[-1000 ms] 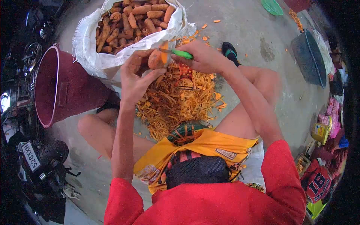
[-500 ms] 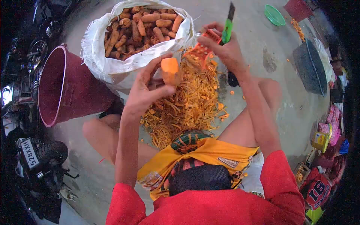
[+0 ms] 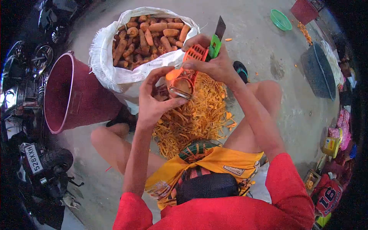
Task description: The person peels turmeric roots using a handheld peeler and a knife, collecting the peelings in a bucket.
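My left hand point(image 3: 155, 99) is wrapped round a carrot point(image 3: 173, 75) whose cut orange end shows. In my right hand point(image 3: 214, 67) are an orange peeler point(image 3: 196, 53) and a green-handled knife point(image 3: 216, 44), its blade pointing up and away. The peeler's metal blade lies across the carrot, between both hands. Beneath them a heap of orange peelings point(image 3: 203, 115) covers the floor. A white sack point(image 3: 103, 57) full of unpeeled carrots point(image 3: 147, 36) stands just beyond my hands.
A dark red bucket point(image 3: 86, 96) lies tilted at the left, near a motorcycle point(image 3: 55, 159). At the right are a grey basin point(image 3: 318, 71), a green bowl point(image 3: 281, 20) and a yellow container point(image 3: 330, 145). My legs are folded around the peelings.
My right hand has come down and left, bringing the peeler from beside the sack onto the carrot. The camera view has shifted slightly.
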Tool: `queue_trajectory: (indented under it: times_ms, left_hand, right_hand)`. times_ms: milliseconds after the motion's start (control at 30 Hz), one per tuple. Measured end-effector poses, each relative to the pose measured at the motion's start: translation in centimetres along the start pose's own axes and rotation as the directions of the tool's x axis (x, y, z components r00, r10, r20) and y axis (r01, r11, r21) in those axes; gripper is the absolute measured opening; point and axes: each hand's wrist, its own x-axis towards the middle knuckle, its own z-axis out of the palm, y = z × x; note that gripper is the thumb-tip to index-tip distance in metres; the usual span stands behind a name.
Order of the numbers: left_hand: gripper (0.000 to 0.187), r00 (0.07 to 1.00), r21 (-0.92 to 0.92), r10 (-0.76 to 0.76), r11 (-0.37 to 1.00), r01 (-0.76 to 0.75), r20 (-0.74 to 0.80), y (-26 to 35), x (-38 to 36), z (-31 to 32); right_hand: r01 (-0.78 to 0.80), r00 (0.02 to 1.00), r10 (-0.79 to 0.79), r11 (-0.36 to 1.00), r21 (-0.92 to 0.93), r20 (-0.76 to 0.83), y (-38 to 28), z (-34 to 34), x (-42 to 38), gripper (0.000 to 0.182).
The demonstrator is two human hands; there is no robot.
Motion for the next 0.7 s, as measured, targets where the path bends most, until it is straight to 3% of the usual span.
queue_trajectory:
  times_ms: [133, 167, 233, 267, 333, 400, 433, 533, 667, 700]
  left_hand:
    - [0.083, 1.0, 0.086, 0.004, 0.996, -0.002, -0.025, -0.2, -0.1, -0.4]
    - [0.084, 1.0, -0.015, 0.003, 1.0, -0.003, 0.025, -0.2, -0.1, -0.5]
    - [0.083, 0.997, -0.194, 0.004, 0.981, 0.011, 0.075, -0.9, -0.4, -0.7]
    - [0.083, 0.997, -0.194, 0.005, 0.981, 0.01, 0.077, -1.1, -0.6, -0.9]
    - [0.083, 0.993, -0.253, -0.008, 0.967, 0.037, 0.116, -1.0, -0.6, -1.3]
    - [0.084, 0.998, -0.213, -0.007, 0.977, 0.022, 0.07, -1.9, 0.1, -1.8]
    - [0.085, 1.0, -0.176, -0.011, 0.984, 0.015, 0.023, -1.9, 0.3, -1.8]
    - [0.088, 0.995, -0.117, 0.003, 0.993, 0.009, 0.102, -1.2, 0.0, -1.7]
    - [0.09, 0.984, -0.272, 0.051, 0.962, -0.002, 0.171, -2.5, -0.3, -1.9]
    - [0.09, 0.991, -0.371, 0.01, 0.928, 0.04, 0.132, -2.5, -0.2, -1.6]
  right_hand:
    - [0.093, 0.995, -0.091, 0.994, -0.064, 0.038, -0.3, 0.0, 0.6, 0.038]
    - [0.141, 0.99, -0.139, 0.985, -0.104, 0.028, 0.0, -0.1, 0.9, 0.037]
    - [0.093, 0.995, -0.095, 0.994, -0.063, -0.021, 1.7, -1.1, 2.1, 0.035]
    - [0.051, 0.996, -0.052, 0.998, -0.026, -0.07, 2.5, -2.0, 2.9, 0.034]
    - [0.116, 0.987, -0.129, 0.984, -0.133, -0.098, 1.7, -2.3, 3.6, 0.03]
    - [0.066, 0.996, -0.066, 0.998, 0.003, -0.052, 0.1, -1.7, 3.0, 0.027]
    - [0.169, 0.984, -0.175, 0.976, -0.14, -0.027, -1.0, -0.4, 2.1, 0.025]
    - [0.229, 0.973, -0.223, 0.965, -0.131, 0.06, -0.2, 1.0, 1.2, 0.023]
    - [0.033, 0.994, -0.03, 0.999, 0.03, -0.108, 1.4, -1.9, 3.4, 0.023]
    - [0.048, 0.987, -0.048, 0.999, -0.005, -0.154, 0.4, -1.6, 3.2, 0.024]
